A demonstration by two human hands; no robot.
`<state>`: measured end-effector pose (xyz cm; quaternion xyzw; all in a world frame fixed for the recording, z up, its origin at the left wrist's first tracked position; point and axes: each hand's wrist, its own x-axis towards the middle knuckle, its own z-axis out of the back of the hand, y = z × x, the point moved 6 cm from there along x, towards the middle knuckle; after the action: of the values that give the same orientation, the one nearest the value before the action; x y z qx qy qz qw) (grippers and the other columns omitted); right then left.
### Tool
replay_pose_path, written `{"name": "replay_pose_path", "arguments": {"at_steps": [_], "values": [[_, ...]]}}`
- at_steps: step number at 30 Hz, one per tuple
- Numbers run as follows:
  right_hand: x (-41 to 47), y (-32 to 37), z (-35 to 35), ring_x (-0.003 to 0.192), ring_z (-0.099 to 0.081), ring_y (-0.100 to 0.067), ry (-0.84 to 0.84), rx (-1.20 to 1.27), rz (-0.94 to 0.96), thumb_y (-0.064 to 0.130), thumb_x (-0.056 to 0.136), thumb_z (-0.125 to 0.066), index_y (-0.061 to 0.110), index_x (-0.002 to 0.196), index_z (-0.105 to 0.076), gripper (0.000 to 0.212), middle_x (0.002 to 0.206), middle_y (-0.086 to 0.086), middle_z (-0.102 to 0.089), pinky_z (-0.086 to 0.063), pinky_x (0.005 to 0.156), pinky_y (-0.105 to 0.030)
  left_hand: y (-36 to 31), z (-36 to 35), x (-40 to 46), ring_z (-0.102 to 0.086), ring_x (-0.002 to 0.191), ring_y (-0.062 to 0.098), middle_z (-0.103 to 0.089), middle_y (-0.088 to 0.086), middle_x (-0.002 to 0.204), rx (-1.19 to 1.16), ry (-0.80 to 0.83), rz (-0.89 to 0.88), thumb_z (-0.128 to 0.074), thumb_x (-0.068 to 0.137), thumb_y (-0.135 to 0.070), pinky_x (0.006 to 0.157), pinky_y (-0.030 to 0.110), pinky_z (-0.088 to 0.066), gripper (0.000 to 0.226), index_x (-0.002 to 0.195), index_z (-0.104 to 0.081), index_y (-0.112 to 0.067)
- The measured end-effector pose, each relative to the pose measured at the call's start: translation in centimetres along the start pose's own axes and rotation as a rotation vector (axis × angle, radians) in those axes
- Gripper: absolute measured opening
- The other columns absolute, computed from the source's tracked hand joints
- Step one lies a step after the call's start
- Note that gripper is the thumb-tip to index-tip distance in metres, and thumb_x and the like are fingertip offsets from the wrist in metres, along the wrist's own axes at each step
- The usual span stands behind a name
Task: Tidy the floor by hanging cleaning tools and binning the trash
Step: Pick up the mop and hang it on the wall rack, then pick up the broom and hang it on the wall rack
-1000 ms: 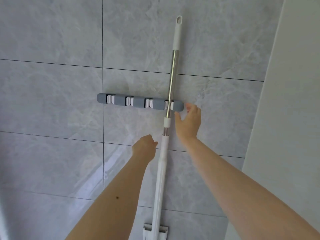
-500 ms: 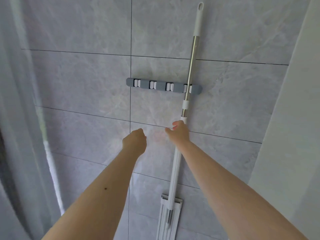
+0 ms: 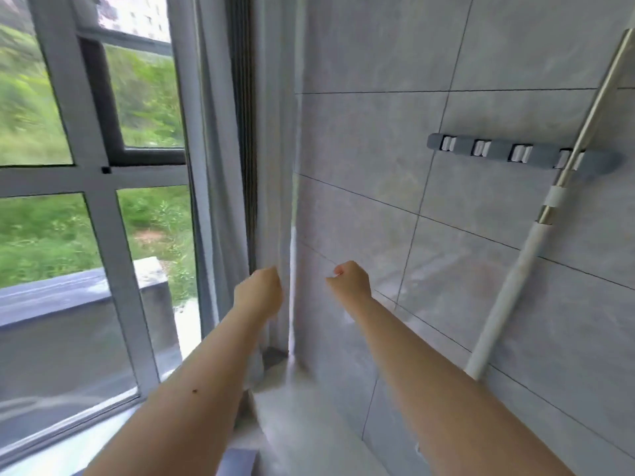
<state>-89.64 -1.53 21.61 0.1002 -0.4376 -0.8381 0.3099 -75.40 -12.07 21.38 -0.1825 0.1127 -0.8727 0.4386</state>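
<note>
Head view: right hand [image 3: 350, 281] has released the hung mop [image 3: 508, 280].

The wall tiles [image 3: 481, 63] are pale grey with faint marble veining, split by thin dark grout lines. The holder rail [image 3: 498, 152] is slate grey with white clips. The mop handle [image 3: 508, 286] is white below and brushed silver above — a white collar sits between. The curtain [image 3: 220, 166] is light grey, the window frame [image 3: 99, 180] grey, its inner sash dark — green foliage shows outside.
</note>
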Motion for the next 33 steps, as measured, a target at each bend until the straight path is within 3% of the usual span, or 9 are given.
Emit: {"name": "replay_pose_path", "arguments": {"at_steps": [4,7,10,14,18,22,25,29,33], "values": [[-3.5,5.9,-7.9,0.088,-0.058,-0.025,0.173,-0.024,0.131,0.012,0.084,-0.057,0.011,0.087,-0.062,0.006,0.088,-0.007,-0.060,-0.042,0.072,-0.024,9.1,4.3,-3.7,-0.062,0.106,0.034,-0.064,0.014,0.115,0.010,-0.081,0.138,-0.040,0.094,-0.013,0.086,0.039,-0.049,0.023,0.108,-0.057,-0.008],[-7.3,10.6,-13.4,0.084,-0.054,-0.021,0.281,0.012,0.201,0.015,0.084,-0.059,0.010,0.097,-0.062,0.014,0.090,-0.004,-0.057,-0.038,0.069,-0.023,16.0,7.7,-7.1,-0.060,0.111,0.033,-0.062,0.013,0.120,0.024,-0.133,0.259,-0.042,0.094,-0.017,0.089,0.036,-0.047,0.024,0.111,-0.058,-0.010],[-11.9,15.0,-18.9,0.086,-0.055,-0.021,0.382,0.022,0.265,0.012,0.084,-0.056,0.006,0.104,-0.063,0.022,0.093,-0.007,-0.059,-0.046,0.073,-0.028,23.0,10.9,-11.3,-0.059,0.112,0.031,-0.063,0.013,0.120,0.019,-0.175,0.379,-0.044,0.093,-0.013,0.090,0.034,-0.046,0.022,0.110,-0.058,-0.011],[-20.6,20.0,-27.1,0.086,-0.053,-0.020,0.534,0.030,0.367,0.012,0.083,-0.055,0.006,0.105,-0.065,0.024,0.097,-0.008,-0.062,-0.049,0.077,-0.033,32.4,15.3,-19.5,-0.060,0.111,0.031,-0.065,0.011,0.117,0.040,-0.212,0.561,-0.044,0.094,-0.018,0.089,0.035,-0.047,0.021,0.107,-0.059,-0.012],[-31.0,24.9,-34.3,0.082,-0.054,-0.020,0.679,0.066,0.441,0.011,0.083,-0.057,0.007,0.101,-0.064,0.020,0.090,-0.006,-0.059,-0.044,0.069,-0.028,41.0,19.0,-29.1,-0.061,0.108,0.032,-0.064,0.011,0.115,0.045,-0.233,0.738,-0.043,0.095,-0.023,0.089,0.038,-0.047,0.023,0.110,-0.057,-0.012],[-41.3,28.6,-39.7,0.072,-0.056,-0.020,0.801,0.077,0.506,0.009,0.083,-0.057,0.012,0.093,-0.063,0.012,0.082,-0.004,-0.059,-0.043,0.061,-0.024,47.5,21.9,-38.0,-0.062,0.107,0.031,-0.065,0.010,0.115,0.061,-0.238,0.882,-0.043,0.097,-0.021,0.087,0.036,-0.047,0.023,0.111,-0.058,-0.011],[-48.9,30.8,-43.1,0.090,-0.061,-0.023,0.861,0.051,0.571,0.011,0.081,-0.058,0.008,0.099,-0.068,0.020,0.097,-0.010,-0.069,-0.041,0.072,-0.022,52.1,24.3,-45.1,-0.061,0.109,0.031,-0.065,0.010,0.117,0.084,-0.271,0.993,-0.043,0.096,-0.021,0.087,0.035,-0.047,0.023,0.110,-0.058,-0.011],[-58.0,33.2,-46.6,0.079,-0.054,-0.015,0.974,0.023,0.645,0.013,0.083,-0.060,0.007,0.105,-0.067,0.024,0.104,-0.012,-0.070,-0.038,0.068,-0.019,56.8,26.8,-53.6,-0.061,0.108,0.032,-0.064,0.010,0.117,0.137,-0.282,1.140,-0.040,0.095,-0.014,0.082,0.035,-0.046,0.022,0.110,-0.056,-0.012],[-66.3,34.9,-49.6,0.077,-0.054,-0.017,1.117,0.024,0.707,0.011,0.083,-0.059,0.005,0.107,-0.065,0.026,0.089,-0.008,-0.064,-0.044,0.068,-0.025,60.1,28.2,-61.1,-0.061,0.107,0.033,-0.064,0.012,0.115,0.150,-0.313,1.229,-0.044,0.095,-0.013,0.082,0.038,-0.047,0.017,0.109,-0.054,-0.011]]}}
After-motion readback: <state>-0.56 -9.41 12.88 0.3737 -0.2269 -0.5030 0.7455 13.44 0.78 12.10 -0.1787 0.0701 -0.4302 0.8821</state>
